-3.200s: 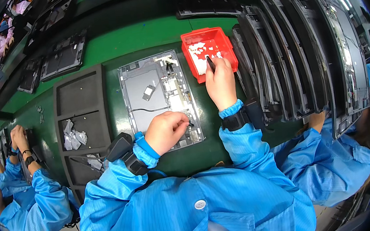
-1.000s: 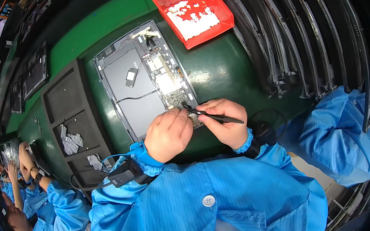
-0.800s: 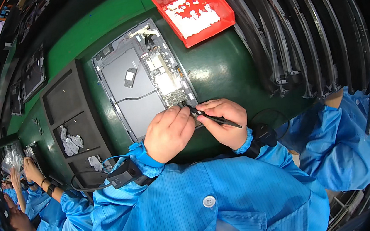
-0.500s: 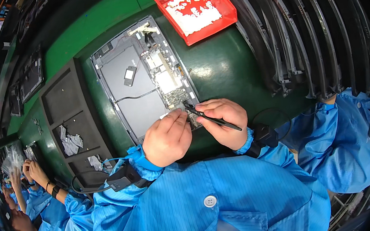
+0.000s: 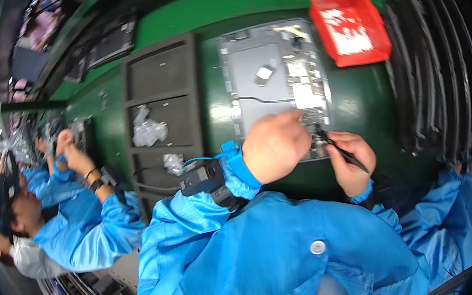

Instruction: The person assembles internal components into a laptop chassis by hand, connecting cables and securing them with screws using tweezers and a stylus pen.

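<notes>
An opened flat device casing (image 5: pixel 243 59), grey with a green circuit board (image 5: pixel 315 116) along its right side, lies on the bench in front of me. My right hand (image 5: pixel 355 160) grips black tweezers (image 5: pixel 349 157), their tips down at the board's lower part. Beside them my left hand (image 5: pixel 278 147) rests over the casing's lower middle, fingers bent together toward the board. Whatever those fingers pinch, if anything, is hidden. A small black part with a white face (image 5: pixel 264 74) sits on the casing's bare grey area, above a thin black cable (image 5: pixel 259 99).
A red bin (image 5: pixel 378 44) of small white pieces stands at the far right. Dark long panels (image 5: pixel 430 67) are racked beyond it. Left of the casing is a dark compartment tray (image 5: pixel 163 92) with crumpled clear plastic (image 5: pixel 148 127). A co-worker (image 5: pixel 70 224) sits at the left.
My view has turned, so the casing and bin appear farther right and straighter. The tweezers stay in my right hand at the board. My left fingers sit slightly higher over the board.
</notes>
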The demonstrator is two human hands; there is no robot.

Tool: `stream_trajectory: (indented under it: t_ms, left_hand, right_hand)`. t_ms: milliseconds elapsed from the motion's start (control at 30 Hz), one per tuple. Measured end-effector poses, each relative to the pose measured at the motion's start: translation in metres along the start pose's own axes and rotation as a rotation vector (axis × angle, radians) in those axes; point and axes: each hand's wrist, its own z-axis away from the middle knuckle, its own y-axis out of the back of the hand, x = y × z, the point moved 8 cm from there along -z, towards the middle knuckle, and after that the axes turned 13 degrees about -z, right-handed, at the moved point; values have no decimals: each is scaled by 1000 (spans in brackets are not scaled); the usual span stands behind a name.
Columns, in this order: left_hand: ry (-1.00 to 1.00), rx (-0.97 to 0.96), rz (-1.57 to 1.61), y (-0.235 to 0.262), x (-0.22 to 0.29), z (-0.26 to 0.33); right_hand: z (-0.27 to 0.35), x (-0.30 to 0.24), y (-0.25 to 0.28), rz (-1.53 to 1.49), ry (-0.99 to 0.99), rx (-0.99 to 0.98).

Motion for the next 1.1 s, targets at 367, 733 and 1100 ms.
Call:
stream_trajectory:
  t_ms: [367, 733, 1100]
  left_hand:
    - [1242, -309, -421, 52, -188, 206]
    - [1121, 107, -748, 106, -163, 183]
    - [1018, 435, 724, 113, -162, 132]
  right_hand:
    - [9, 11, 2, -84, -109, 25]
    - [6, 9, 11, -142, -130, 72]
    - [-62, 36, -21, -341, -278, 119]
